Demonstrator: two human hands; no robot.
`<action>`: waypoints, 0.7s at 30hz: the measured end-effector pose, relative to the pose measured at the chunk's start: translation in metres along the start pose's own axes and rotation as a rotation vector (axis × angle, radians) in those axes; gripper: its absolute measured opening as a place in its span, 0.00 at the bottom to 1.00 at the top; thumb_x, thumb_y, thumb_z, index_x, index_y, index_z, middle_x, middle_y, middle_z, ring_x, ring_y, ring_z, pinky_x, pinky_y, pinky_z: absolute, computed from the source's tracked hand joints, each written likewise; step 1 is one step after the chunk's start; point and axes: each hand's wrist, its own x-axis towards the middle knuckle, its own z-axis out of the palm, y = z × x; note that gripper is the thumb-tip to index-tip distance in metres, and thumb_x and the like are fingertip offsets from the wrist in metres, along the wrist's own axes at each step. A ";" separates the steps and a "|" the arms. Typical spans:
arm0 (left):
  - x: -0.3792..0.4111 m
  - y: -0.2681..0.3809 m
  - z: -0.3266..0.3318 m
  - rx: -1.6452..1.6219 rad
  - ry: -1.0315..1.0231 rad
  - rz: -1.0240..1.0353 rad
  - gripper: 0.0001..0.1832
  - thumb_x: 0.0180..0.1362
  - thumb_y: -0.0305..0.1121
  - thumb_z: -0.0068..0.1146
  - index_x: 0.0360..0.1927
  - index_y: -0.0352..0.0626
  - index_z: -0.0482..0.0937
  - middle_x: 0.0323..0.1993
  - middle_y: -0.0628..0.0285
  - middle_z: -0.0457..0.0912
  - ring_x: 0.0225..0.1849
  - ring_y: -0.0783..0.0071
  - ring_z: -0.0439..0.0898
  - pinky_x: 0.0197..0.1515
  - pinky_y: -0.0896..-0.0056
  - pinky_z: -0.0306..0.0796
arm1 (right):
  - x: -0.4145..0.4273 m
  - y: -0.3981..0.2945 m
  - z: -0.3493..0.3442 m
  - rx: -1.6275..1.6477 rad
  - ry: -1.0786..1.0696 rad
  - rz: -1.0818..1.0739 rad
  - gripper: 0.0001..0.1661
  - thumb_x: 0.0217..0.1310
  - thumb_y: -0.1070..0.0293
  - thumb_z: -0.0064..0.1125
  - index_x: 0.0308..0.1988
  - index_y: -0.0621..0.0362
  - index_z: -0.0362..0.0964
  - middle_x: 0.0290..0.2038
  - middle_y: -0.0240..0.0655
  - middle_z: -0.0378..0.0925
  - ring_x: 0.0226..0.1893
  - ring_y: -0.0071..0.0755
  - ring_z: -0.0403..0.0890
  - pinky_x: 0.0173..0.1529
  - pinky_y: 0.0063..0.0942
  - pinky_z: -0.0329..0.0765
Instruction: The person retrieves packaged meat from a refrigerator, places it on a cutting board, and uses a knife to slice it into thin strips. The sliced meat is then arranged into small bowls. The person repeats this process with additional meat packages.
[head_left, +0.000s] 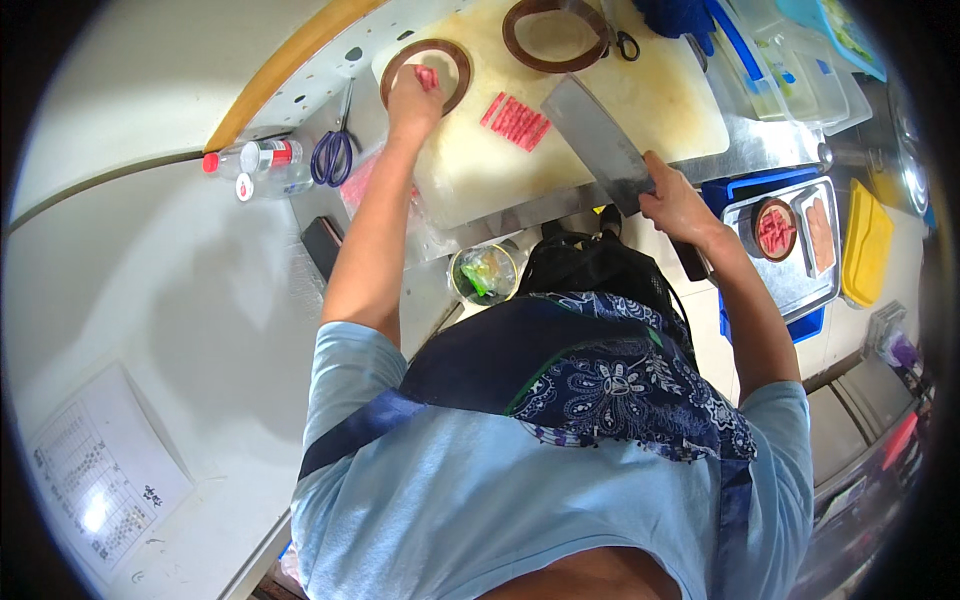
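Observation:
My left hand (415, 105) is over a brown-rimmed bowl (463, 71) at the back left of the cutting board (465, 180). Between its fingers are pieces of marbled red meat (427, 76). A row of cut meat strips (516, 121) lies on the board, right of that bowl. In my right hand (675, 196) is a cleaver (596, 139), its broad blade slanting over the board's front edge with the tip near the strips. The bowl's inside is partly hidden by my left hand. Another brown-rimmed bowl (556, 37) sits farther back.
Purple-handled scissors (331, 157) and plastic bottles (274, 169) are at left, near a dark phone-like object (322, 246). Clear plastic containers (795, 82) stand back right. Lower right, a metal tray (739, 217) holds a bowl of meat strips (775, 231). A waste bin (487, 274) stands below the counter.

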 end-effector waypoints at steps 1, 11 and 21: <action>0.013 -0.001 -0.005 0.032 -0.016 -0.026 0.14 0.48 0.24 0.55 0.40 0.34 0.70 0.30 0.53 0.78 0.34 0.61 0.79 0.40 0.66 0.71 | -0.004 -0.001 -0.004 0.140 -0.052 0.101 0.20 0.48 0.76 0.46 0.44 0.66 0.55 0.23 0.54 0.72 0.21 0.46 0.77 0.28 0.38 0.73; -0.005 0.026 -0.023 0.093 -0.067 -0.007 0.22 0.49 0.30 0.59 0.49 0.34 0.72 0.43 0.48 0.78 0.44 0.57 0.78 0.49 0.64 0.70 | 0.005 0.040 -0.003 0.518 -0.175 0.129 0.26 0.48 0.76 0.47 0.51 0.60 0.59 0.18 0.36 0.71 0.13 0.21 0.71 0.17 0.19 0.68; -0.083 0.013 0.072 0.298 -0.174 0.403 0.41 0.41 0.39 0.69 0.59 0.38 0.64 0.56 0.46 0.66 0.56 0.48 0.65 0.60 0.58 0.59 | 0.047 0.054 0.017 0.570 -0.274 0.123 0.28 0.51 0.76 0.49 0.55 0.57 0.58 0.23 0.34 0.72 0.16 0.21 0.72 0.19 0.19 0.71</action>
